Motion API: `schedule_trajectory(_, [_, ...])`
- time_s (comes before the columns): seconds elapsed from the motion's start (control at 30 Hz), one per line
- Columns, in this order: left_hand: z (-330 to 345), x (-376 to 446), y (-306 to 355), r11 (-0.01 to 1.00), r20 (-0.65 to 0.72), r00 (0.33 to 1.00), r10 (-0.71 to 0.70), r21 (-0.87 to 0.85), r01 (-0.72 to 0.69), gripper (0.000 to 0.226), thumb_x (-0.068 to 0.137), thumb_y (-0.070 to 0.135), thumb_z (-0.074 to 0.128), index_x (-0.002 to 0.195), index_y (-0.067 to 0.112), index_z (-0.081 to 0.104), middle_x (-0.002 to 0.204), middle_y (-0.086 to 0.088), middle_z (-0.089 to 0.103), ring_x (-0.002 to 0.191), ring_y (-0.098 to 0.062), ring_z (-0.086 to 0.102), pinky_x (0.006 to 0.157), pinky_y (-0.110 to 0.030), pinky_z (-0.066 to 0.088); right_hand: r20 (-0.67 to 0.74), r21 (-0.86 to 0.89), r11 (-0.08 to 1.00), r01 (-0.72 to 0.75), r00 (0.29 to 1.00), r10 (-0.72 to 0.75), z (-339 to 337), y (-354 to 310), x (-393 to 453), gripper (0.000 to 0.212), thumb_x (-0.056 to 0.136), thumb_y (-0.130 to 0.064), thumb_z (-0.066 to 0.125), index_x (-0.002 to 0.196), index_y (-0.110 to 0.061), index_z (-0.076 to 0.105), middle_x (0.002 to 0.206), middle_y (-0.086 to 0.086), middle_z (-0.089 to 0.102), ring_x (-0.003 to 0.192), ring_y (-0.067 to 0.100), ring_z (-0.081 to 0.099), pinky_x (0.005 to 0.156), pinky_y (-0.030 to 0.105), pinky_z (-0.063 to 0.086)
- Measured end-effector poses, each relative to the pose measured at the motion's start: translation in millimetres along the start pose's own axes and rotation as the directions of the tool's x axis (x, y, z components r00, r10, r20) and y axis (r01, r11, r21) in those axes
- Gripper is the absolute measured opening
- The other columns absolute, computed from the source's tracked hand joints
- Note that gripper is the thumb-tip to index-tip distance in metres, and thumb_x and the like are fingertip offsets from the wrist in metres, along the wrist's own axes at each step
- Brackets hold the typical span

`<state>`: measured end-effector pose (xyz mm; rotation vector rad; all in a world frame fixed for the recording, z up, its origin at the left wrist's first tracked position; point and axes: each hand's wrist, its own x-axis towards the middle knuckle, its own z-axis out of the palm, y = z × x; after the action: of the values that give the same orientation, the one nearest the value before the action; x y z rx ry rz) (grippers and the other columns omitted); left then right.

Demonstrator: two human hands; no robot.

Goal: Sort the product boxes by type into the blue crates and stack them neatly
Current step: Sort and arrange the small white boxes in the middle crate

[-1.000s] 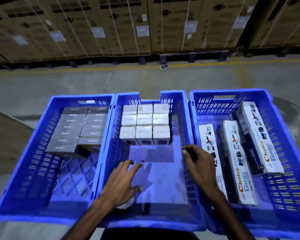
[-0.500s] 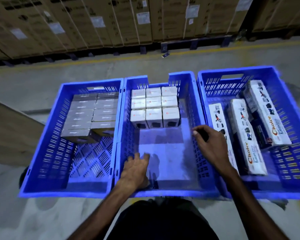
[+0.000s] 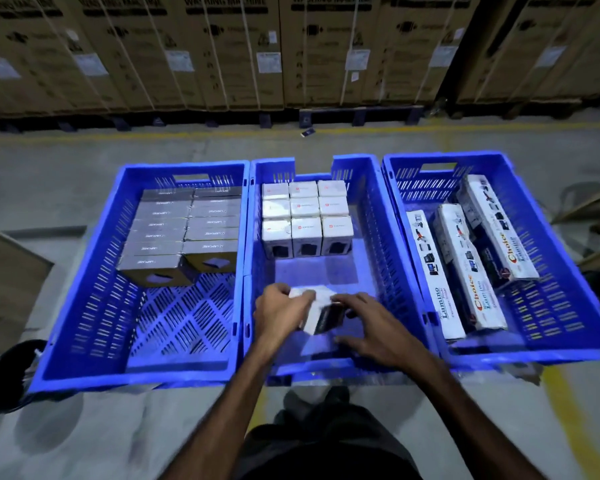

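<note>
We see three blue crates side by side on the floor. Over the middle crate [image 3: 371, 216], the left hand [image 3: 281, 315] and right hand [image 3: 371, 327] hold a small white box [image 3: 317, 308] between them, near the block of white boxes [image 3: 305, 216] at the far end.

A small white box [image 3: 317, 311], tilted and blurred, sits above the near floor of the middle blue crate [image 3: 371, 216], in front of nine upright white boxes [image 3: 305, 216] packed at its far end.
</note>
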<state>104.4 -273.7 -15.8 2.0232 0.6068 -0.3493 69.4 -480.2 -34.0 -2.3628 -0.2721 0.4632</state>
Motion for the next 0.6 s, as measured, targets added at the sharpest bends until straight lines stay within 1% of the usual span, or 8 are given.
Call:
schedule_trajectory(0.07, [0, 1, 3, 0.966, 0.070, 0.994, -0.088, -0.236, 0.102, 0.039, 0.074, 0.043, 0.083, 0.083, 0.007, 0.071, 0.085, -0.011, 0.077, 0.073, -0.023, 0.075, 0.054, -0.042, 0.064, -0.044, -0.186, 0.983, 0.007, 0.999, -0.015, 6, -6, 1, 0.083, 0.084, -0.049, 0.077, 0.154, -0.040, 0.032, 0.144, -0.005, 0.039, 0.121, 0.023, 0.057, 0.080, 0.037, 0.050])
schedule_trajectory(0.13, [0, -1, 1, 0.908, 0.200, 0.972, -0.127, -0.371, 0.195, 0.033, 0.084, 0.035, 0.082, 0.090, 0.005, 0.071, 0.083, -0.011, 0.076, 0.070, -0.022, 0.074, 0.055, -0.036, 0.061, -0.174, -0.311, 0.950, 0.006, 0.983, -0.063, 7, -18, 3, 0.077, 0.085, -0.044, 0.078, 0.150, -0.041, 0.036, 0.143, -0.004, 0.036, 0.119, 0.026, 0.056, 0.071, 0.035, 0.046])
schedule_trajectory(0.2, [-3, -5, 3, 0.870, 0.322, 0.938, -0.130, -0.417, 0.264, 0.035, 0.091, 0.038, 0.077, 0.100, 0.005, 0.074, 0.077, -0.008, 0.074, 0.068, -0.024, 0.073, 0.057, -0.034, 0.060, -0.236, -0.297, 0.955, 0.021, 0.967, -0.095, 4, -23, 10, 0.067, 0.086, -0.040, 0.079, 0.143, -0.039, 0.044, 0.138, -0.003, 0.040, 0.117, 0.027, 0.056, 0.069, 0.039, 0.053])
schedule_trajectory(0.3, [-11, -3, 5, 0.846, 0.401, 0.910, -0.103, -0.445, 0.292, 0.043, 0.099, 0.049, 0.064, 0.112, 0.009, 0.070, 0.084, -0.012, 0.069, 0.052, -0.028, 0.065, 0.044, -0.027, 0.052, -0.175, -0.134, 0.988, 0.072, 0.980, -0.095, -10, -14, 22, 0.064, 0.084, -0.044, 0.079, 0.140, -0.034, 0.050, 0.130, -0.003, 0.048, 0.113, 0.025, 0.060, 0.082, 0.046, 0.057])
schedule_trajectory(0.37, [-18, -1, 6, 0.899, 0.380, 0.924, -0.043, -0.388, 0.202, 0.049, 0.101, 0.057, 0.057, 0.117, 0.011, 0.066, 0.093, -0.014, 0.067, 0.046, -0.027, 0.061, 0.041, -0.024, 0.045, -0.123, 0.116, 0.989, 0.095, 0.989, -0.081, -26, -11, 33, 0.063, 0.086, -0.040, 0.080, 0.142, -0.028, 0.053, 0.124, -0.002, 0.057, 0.109, 0.015, 0.065, 0.086, 0.031, 0.056])
schedule_trajectory(0.43, [-22, 2, 6, 0.957, 0.293, 0.954, 0.067, -0.289, 0.021, 0.045, 0.100, 0.060, 0.058, 0.115, 0.018, 0.066, 0.102, -0.010, 0.069, 0.050, -0.026, 0.061, 0.045, -0.027, 0.044, 0.017, 0.334, 0.942, 0.034, 0.999, -0.042, -43, -14, 41, 0.054, 0.094, -0.017, 0.077, 0.142, -0.017, 0.053, 0.113, -0.005, 0.065, 0.087, -0.006, 0.067, 0.072, 0.011, 0.049])
schedule_trajectory(0.5, [-27, 7, 11, 0.967, 0.194, 0.958, 0.212, -0.187, -0.176, 0.038, 0.097, 0.056, 0.066, 0.117, 0.024, 0.065, 0.108, -0.007, 0.069, 0.059, -0.024, 0.065, 0.048, -0.031, 0.047, 0.154, 0.366, 0.930, -0.017, 0.987, -0.043, -55, -14, 51, 0.049, 0.096, -0.010, 0.073, 0.140, -0.017, 0.054, 0.108, -0.007, 0.068, 0.069, -0.007, 0.061, 0.064, 0.013, 0.046])
schedule_trajectory(0.6, [-34, 20, 22, 0.932, 0.199, 0.913, 0.356, -0.007, -0.362, 0.058, 0.082, 0.055, 0.082, 0.131, 0.032, 0.063, 0.112, 0.005, 0.068, 0.087, -0.016, 0.070, 0.066, -0.031, 0.056, 0.279, 0.332, 0.942, -0.043, 0.959, -0.054, -65, -12, 67, 0.042, 0.096, -0.013, 0.073, 0.133, -0.027, 0.059, 0.105, -0.006, 0.070, 0.074, 0.007, 0.059, 0.061, 0.020, 0.045])
